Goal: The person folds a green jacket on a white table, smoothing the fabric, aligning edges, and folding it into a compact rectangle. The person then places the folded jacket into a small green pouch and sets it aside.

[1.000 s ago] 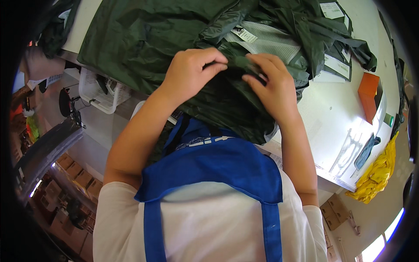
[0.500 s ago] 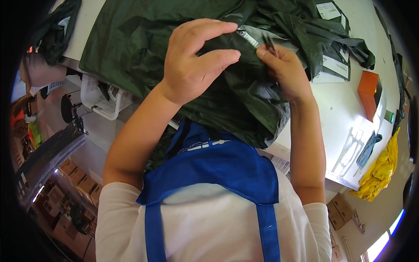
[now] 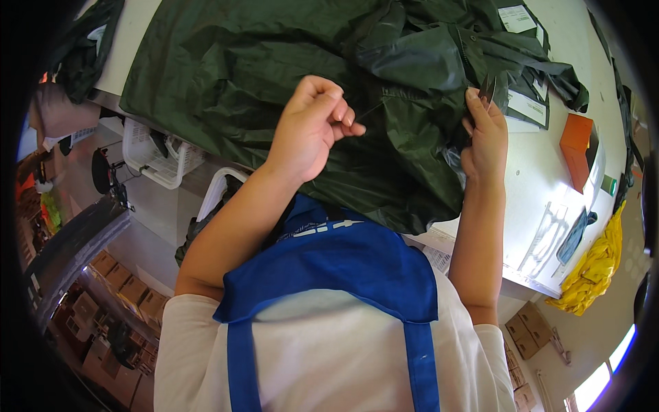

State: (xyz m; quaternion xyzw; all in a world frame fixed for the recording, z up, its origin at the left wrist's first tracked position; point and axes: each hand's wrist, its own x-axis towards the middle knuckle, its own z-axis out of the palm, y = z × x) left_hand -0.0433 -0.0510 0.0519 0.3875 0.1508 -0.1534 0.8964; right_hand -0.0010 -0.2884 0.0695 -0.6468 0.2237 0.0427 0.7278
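Observation:
A dark green waterproof jacket [image 3: 226, 69] lies crumpled across the white table, its lower folds hanging toward my apron. Above its middle, my left hand [image 3: 312, 127] is closed in a pinch. A thin thread [image 3: 371, 110] runs from those fingertips toward a seam of the jacket. At the right side of the garment, my right hand [image 3: 487, 141] grips small thread snips [image 3: 488, 89], blades pointing up and away from me. Its fingers also lie against the jacket's edge; whether they pinch the cloth, I cannot tell.
Green pieces with white labels [image 3: 527, 106] lie at the right. Beyond them stand an orange box [image 3: 576, 151] and yellow cloth [image 3: 597, 264] at the table's edge. White baskets [image 3: 165, 165] sit below the table at left. Another dark garment [image 3: 86, 62] is at far left.
My left hand went from spread fingers to a pinch and came down toward me. My right hand moved right with the snips. The jacket cloth shifted, covering the pale mesh lining and white label.

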